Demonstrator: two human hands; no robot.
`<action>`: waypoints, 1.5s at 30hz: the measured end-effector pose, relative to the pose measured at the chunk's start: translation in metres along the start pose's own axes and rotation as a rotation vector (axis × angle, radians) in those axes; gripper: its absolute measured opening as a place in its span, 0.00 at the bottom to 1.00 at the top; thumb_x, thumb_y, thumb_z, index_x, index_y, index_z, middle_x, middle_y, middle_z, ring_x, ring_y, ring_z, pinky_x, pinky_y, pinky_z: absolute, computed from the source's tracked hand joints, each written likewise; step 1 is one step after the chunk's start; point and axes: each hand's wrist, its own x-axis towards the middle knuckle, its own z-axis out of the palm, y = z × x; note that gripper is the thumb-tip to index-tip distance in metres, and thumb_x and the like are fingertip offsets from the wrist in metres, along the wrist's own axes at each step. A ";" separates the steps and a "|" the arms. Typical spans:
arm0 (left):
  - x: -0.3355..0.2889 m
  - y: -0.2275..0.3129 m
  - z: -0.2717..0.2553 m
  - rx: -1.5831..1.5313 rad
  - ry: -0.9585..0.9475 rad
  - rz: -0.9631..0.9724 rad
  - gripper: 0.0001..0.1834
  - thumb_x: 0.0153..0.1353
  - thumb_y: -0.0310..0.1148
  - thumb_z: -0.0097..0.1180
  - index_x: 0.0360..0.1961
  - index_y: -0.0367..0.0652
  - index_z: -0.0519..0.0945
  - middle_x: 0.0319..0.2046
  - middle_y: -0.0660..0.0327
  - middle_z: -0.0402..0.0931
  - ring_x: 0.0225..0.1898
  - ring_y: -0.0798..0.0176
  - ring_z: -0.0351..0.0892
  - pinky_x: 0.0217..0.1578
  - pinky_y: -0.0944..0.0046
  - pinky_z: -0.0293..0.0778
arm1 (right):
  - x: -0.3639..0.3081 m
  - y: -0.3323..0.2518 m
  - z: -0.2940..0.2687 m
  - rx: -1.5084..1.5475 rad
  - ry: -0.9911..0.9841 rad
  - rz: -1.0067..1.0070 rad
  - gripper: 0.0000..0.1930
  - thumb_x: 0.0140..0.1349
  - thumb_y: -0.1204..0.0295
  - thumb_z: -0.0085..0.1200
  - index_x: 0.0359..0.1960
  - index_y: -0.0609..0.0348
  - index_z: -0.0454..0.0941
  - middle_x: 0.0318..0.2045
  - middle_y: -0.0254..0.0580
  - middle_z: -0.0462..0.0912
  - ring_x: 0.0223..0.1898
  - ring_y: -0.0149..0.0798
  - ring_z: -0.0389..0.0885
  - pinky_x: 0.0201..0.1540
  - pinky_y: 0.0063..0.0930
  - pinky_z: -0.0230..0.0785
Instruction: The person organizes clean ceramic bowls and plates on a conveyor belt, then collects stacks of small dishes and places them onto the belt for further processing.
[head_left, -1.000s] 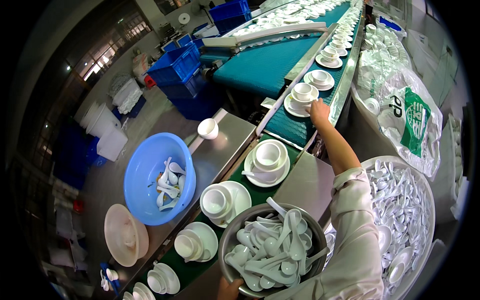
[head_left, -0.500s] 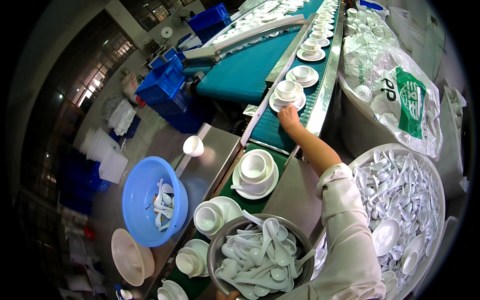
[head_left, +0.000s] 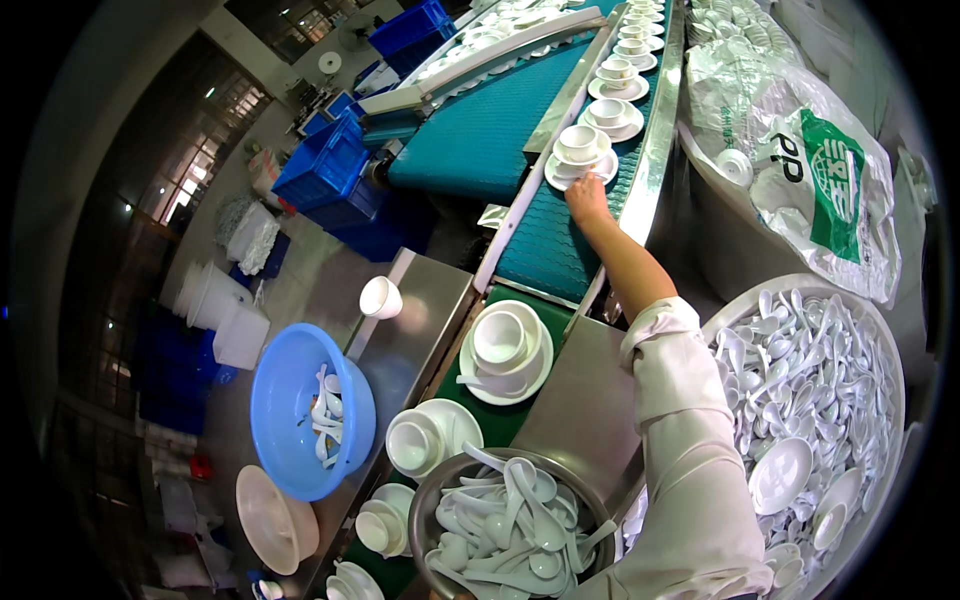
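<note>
My right hand (head_left: pixel 588 198) reaches far up the teal conveyor belt, its fingers closed at the near edge of a white saucer (head_left: pixel 560 183). On that saucer stands a white bowl and cup stack (head_left: pixel 577 145). What lies between the fingers is too small to make out. Close to me is a steel bowl (head_left: pixel 425 497) heaped with white soup spoons (head_left: pixel 515 520). Only a sliver of my left hand (head_left: pixel 436 596) shows at the lower edge, closed on the steel bowl's rim.
More tableware sets (head_left: pixel 503 345) stand along the green belt; others line the conveyor ahead. A blue basin (head_left: pixel 262 400) with several spoons, a cream basin (head_left: pixel 250 520) and a white cup (head_left: pixel 380 298) are at left. A large tub (head_left: pixel 895 400) of spoons and a plastic sack (head_left: pixel 760 130) are at right.
The set by my right hand has moved slightly away up the belt, and the hand has followed it. Less of my left hand shows at the lower edge.
</note>
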 end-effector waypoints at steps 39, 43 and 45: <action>-0.134 -0.174 0.073 0.487 -0.925 0.444 0.10 0.57 0.26 0.45 0.39 0.34 0.69 0.32 0.57 0.74 0.32 0.70 0.72 0.30 0.74 0.68 | -0.852 0.195 -0.210 0.480 -0.477 0.804 0.29 0.40 0.72 0.53 0.50 0.62 0.63 0.38 0.56 0.74 0.41 0.53 0.72 0.45 0.37 0.65; -0.131 -0.193 0.089 0.651 -0.823 0.500 0.09 0.55 0.26 0.47 0.37 0.34 0.71 0.29 0.57 0.75 0.31 0.70 0.73 0.31 0.74 0.68 | -0.834 0.202 -0.167 0.479 -0.843 0.652 0.24 0.36 0.69 0.58 0.40 0.60 0.71 0.34 0.53 0.76 0.38 0.52 0.74 0.41 0.37 0.66; -0.134 -0.196 0.111 0.679 -0.757 0.518 0.10 0.55 0.27 0.48 0.37 0.34 0.71 0.29 0.57 0.75 0.31 0.69 0.74 0.30 0.72 0.69 | -0.829 0.232 -0.153 0.558 -0.967 0.525 0.21 0.36 0.69 0.58 0.37 0.59 0.72 0.32 0.52 0.76 0.37 0.52 0.74 0.40 0.38 0.66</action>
